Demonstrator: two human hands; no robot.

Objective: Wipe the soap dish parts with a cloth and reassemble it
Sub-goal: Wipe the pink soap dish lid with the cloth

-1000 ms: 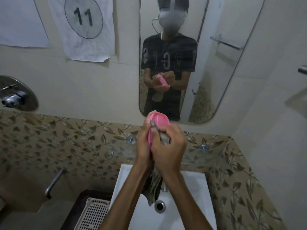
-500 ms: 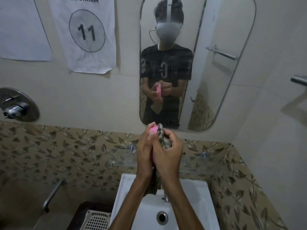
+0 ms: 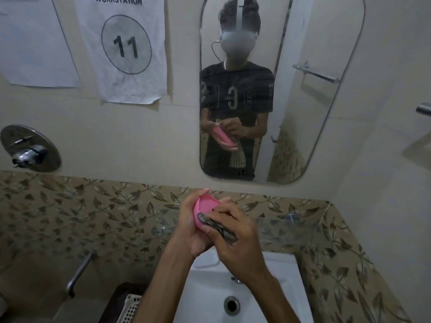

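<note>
Cradling pink dish part [image 3: 206, 209] in left hand [image 3: 191, 226], long axis tilted up-away; right hand [image 3: 235, 238] pinches cloth [image 3: 215, 226] against its near rim (inside face).

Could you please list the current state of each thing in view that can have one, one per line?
pink soap dish part: held up above the basin, tilted, hollow side facing the cloth.
cloth: bunched, pressed against the dish part.
left hand: grips the dish part from behind.
right hand: grips the cloth.
basin: drain open, no water visible.
wall tap: no water running.
</note>
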